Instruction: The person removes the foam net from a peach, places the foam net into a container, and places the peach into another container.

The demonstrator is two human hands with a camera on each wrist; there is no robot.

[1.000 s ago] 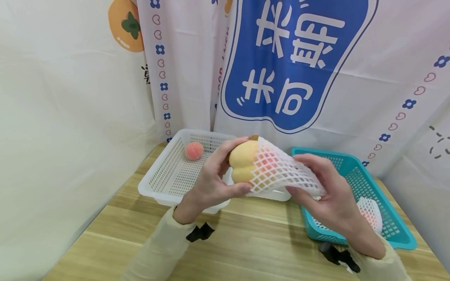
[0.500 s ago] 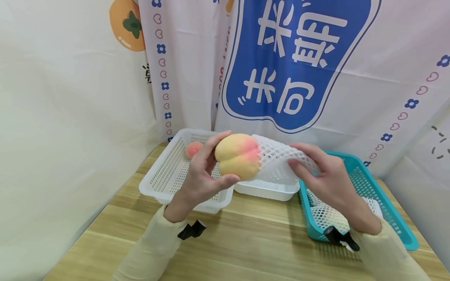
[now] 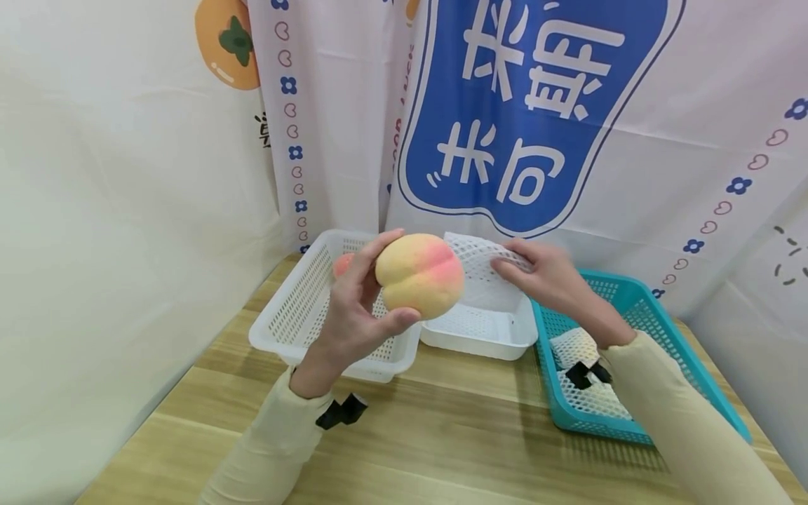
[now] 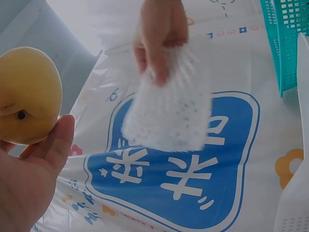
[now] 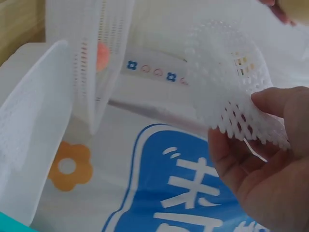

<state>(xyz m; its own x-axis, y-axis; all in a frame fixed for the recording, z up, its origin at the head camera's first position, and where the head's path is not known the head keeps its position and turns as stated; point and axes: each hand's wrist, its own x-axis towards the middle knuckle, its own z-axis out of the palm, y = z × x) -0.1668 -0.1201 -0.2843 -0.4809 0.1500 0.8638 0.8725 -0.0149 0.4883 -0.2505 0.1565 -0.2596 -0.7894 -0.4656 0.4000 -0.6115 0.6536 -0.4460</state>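
At the centre of the head view, the left hand point(image 3: 350, 315) holds a round yellow peach with a pink blush point(image 3: 419, 277); just right of it, the right hand point(image 3: 558, 284) pinches a white foam-net sleeve point(image 3: 470, 254). The peach looks light and smooth, best cupped around its widest part; the sleeve should squash easily. Upper right of centre, a blue printed panel point(image 3: 514, 130) reads 未来可期, turned sideways.
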